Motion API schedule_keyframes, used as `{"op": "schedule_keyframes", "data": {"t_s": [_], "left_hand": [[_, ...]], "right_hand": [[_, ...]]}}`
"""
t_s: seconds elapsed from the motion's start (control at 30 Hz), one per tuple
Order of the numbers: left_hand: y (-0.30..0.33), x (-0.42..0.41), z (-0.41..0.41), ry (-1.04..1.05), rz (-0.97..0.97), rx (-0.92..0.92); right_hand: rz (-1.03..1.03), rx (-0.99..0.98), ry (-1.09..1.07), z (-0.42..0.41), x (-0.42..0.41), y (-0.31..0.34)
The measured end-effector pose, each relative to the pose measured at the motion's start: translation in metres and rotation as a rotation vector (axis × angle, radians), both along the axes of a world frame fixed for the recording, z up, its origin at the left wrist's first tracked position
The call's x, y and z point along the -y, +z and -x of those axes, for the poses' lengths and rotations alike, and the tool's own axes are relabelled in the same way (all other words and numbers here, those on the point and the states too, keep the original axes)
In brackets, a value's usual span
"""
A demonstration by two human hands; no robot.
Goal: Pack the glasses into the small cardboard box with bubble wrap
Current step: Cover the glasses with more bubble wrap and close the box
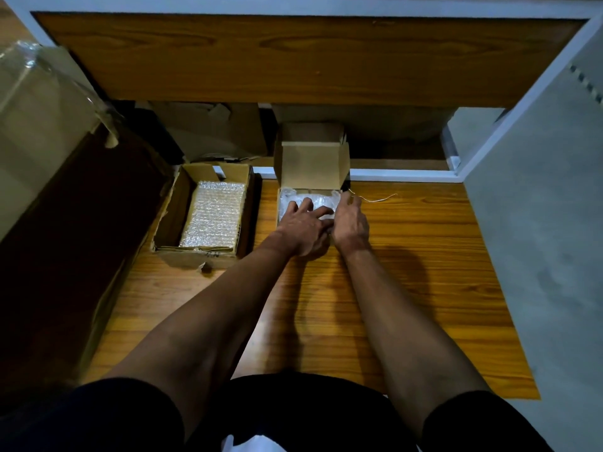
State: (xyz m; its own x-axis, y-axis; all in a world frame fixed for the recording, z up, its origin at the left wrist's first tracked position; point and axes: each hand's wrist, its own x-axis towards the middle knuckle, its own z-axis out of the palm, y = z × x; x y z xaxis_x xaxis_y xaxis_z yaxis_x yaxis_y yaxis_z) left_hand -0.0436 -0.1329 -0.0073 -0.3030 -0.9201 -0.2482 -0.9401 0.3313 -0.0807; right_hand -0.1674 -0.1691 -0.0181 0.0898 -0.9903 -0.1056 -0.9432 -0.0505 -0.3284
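Observation:
The small cardboard box (311,164) stands open on the wooden table, its lid flap upright at the back. Clear bubble wrap (290,199) fills its inside; whatever lies under the wrap is hidden, so no glasses show. My left hand (305,228) lies across the box with fingers spread flat, pressing down on the wrap. My right hand (349,220) is at the box's right wall, fingers reaching over the rim onto the wrap beside the left hand.
A larger open carton (169,220) with a stack of bubble wrap sheets (213,215) sits to the left. A thin string (375,199) lies right of the small box. A wooden shelf overhangs behind; a grey wall bounds the right.

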Motion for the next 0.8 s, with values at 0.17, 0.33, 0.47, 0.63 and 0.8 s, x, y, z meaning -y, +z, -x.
{"op": "schedule_keyframes", "data": {"t_s": [0.17,0.33,0.47,0.63,0.8], "left_hand": [[-0.001,0.001,-0.001,-0.007,0.012,-0.005],[-0.005,0.003,-0.004,0.003,0.004,-0.032],[-0.002,0.002,-0.002,0.007,-0.012,-0.04],[-0.001,-0.002,-0.004,0.005,-0.023,-0.065],[-0.002,-0.006,-0.01,-0.041,-0.024,-0.099]], "right_hand": [[0.03,-0.174,0.078,0.007,-0.006,0.007],[0.06,-0.363,0.132,0.013,-0.016,0.011],[-0.011,-0.386,0.11,0.006,-0.017,0.018],[-0.048,-0.401,0.088,0.001,-0.005,0.022],[-0.1,-0.344,0.077,-0.001,0.004,0.019]]}}
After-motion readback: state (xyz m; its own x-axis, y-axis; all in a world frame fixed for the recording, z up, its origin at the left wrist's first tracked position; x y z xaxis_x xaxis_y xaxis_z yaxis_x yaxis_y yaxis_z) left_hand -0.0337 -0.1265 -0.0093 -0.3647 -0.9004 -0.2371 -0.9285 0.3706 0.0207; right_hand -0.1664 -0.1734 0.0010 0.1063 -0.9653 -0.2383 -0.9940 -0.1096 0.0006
